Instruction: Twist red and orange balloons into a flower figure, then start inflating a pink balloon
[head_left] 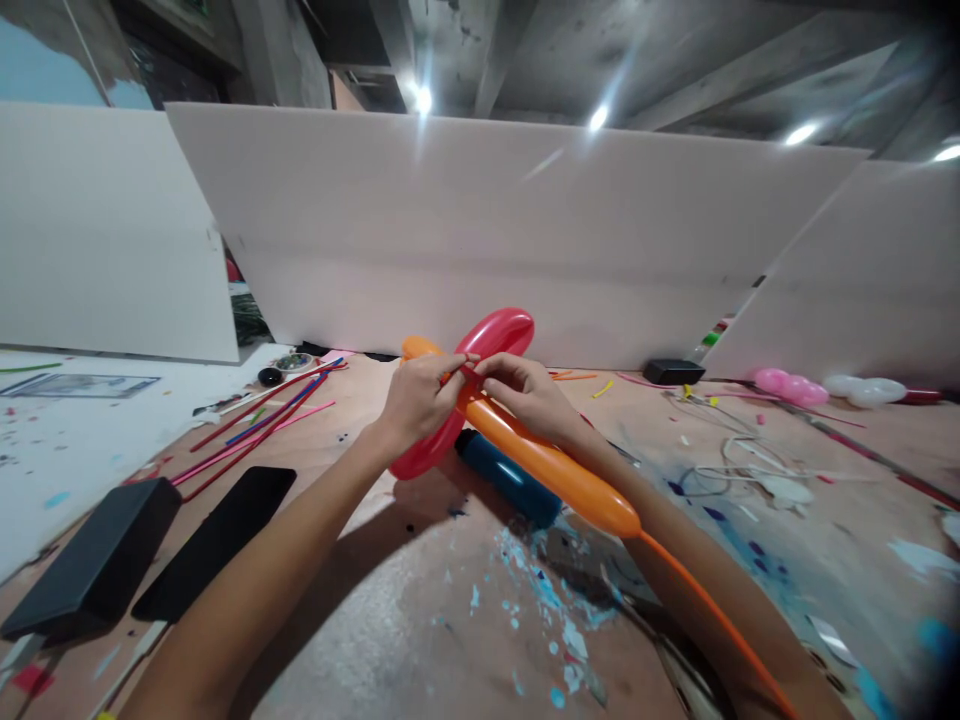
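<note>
My left hand (420,400) and my right hand (525,392) meet above the table, fingers pinched together where a red long balloon (501,335) crosses an orange long balloon (555,468). The red balloon runs from upper right down to lower left behind my left hand. The orange one slopes down to the right, ending in a thin uninflated tail (712,620) over my right forearm. A blue cylinder, perhaps a balloon pump (510,482), lies on the table just beneath the balloons.
Several uninflated long balloons (262,420) lie at the left. Two black flat objects (214,545) rest at the near left. Pink balloons (787,386) and white balloons (862,390) sit at the far right by a black box (673,372). White boards (525,240) wall the paint-spattered table (465,600).
</note>
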